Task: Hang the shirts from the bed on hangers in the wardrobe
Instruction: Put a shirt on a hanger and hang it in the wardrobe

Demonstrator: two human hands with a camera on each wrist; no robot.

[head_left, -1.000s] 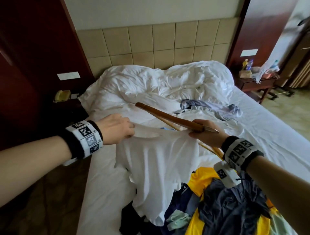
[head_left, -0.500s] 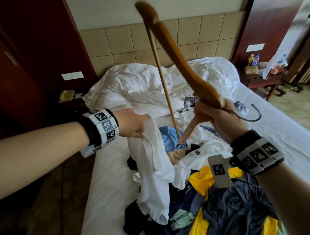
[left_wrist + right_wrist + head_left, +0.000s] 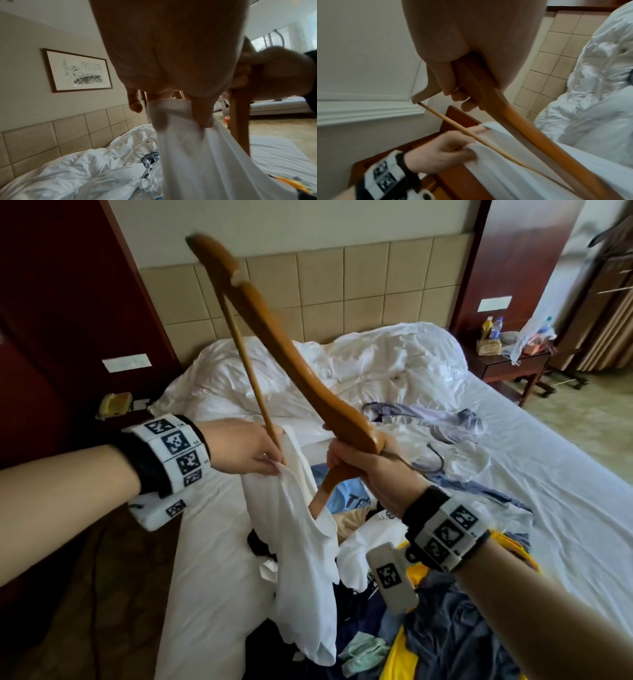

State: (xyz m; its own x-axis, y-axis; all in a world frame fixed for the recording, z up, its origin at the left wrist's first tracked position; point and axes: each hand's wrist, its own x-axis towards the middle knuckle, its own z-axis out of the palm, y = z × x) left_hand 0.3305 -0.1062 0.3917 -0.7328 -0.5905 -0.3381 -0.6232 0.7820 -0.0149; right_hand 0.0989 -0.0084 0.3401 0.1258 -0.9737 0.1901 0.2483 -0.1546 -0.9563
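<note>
My right hand [image 3: 356, 455] grips a wooden hanger [image 3: 291, 354] at its middle, near the dark metal hook [image 3: 431, 460]. The hanger stands steeply tilted, one arm high in the air, the lower arm pushed into the opening of a white shirt [image 3: 301, 570]. My left hand [image 3: 253, 450] pinches the edge of that shirt [image 3: 197, 155] and holds it up over the bed. The shirt hangs down onto a heap of other clothes [image 3: 445, 628]. In the right wrist view my fingers [image 3: 453, 92] wrap the hanger [image 3: 513, 119], its thin bar crossing the shirt [image 3: 513, 169].
The bed [image 3: 565, 508] carries a crumpled white duvet [image 3: 376, 364] near the tiled headboard. A dark wood panel [image 3: 68, 302] stands at the left with a phone [image 3: 114, 404] on a low stand. A nightstand [image 3: 507, 364] with bottles is at the right.
The hanger swung up from lying flat over the shirt to steeply tilted, and its lower arm has gone down into the shirt's opening. My left hand gathered the shirt's edge and held it higher.
</note>
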